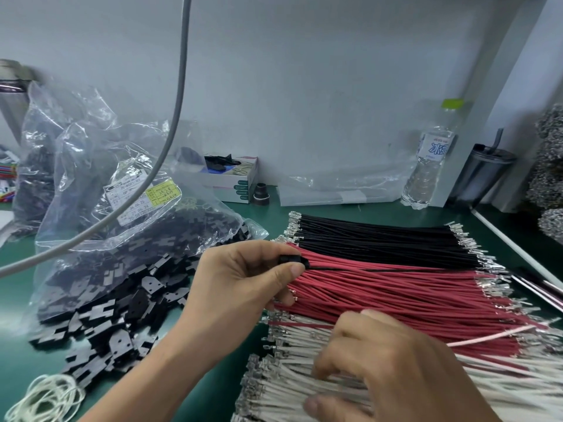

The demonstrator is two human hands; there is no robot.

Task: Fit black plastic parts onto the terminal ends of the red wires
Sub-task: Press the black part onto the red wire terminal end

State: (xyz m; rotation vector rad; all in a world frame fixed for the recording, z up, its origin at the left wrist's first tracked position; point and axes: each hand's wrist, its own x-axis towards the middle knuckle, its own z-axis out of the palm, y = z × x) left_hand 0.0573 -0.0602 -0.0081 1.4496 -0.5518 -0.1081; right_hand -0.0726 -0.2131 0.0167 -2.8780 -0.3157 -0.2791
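bag (91,166) left – bottle (429,166) back | hands (240,281) over wires (396,287)

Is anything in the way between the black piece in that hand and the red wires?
Nothing visible. The left hand pinches the black plastic part right at the near ends of the red wires, with no object between them.
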